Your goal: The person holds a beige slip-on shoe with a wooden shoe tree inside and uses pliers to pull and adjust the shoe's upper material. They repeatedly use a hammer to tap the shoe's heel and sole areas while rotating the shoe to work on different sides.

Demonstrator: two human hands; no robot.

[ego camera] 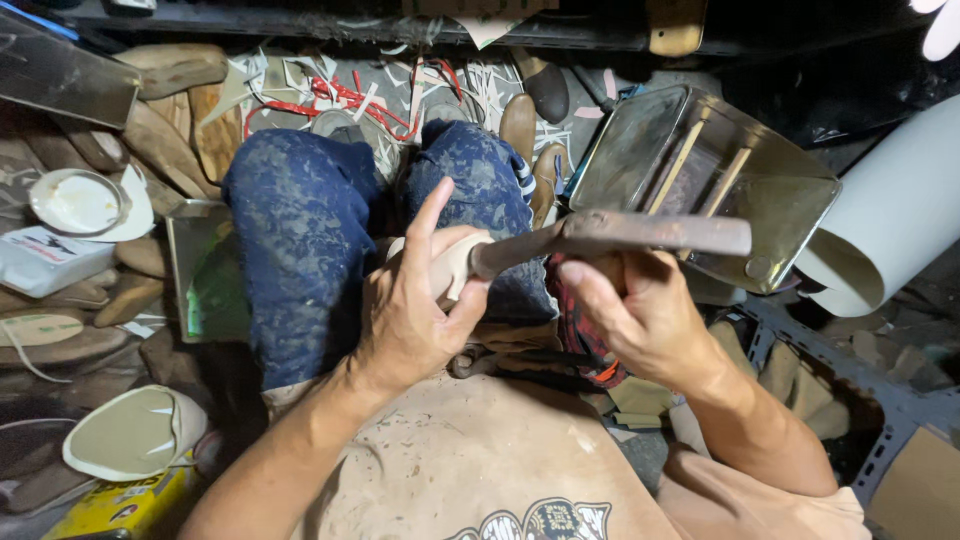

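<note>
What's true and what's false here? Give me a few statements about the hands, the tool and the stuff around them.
1. The left hand grips a pale rounded piece. True.
2. The right hand holds a flat rusty tool. True.
3. The metal tray lies left of the knees. False: it is to the right.
4. The trousers are plain white. False: mottled dark blue.
5. A white roll sits at the right edge. True.
</note>
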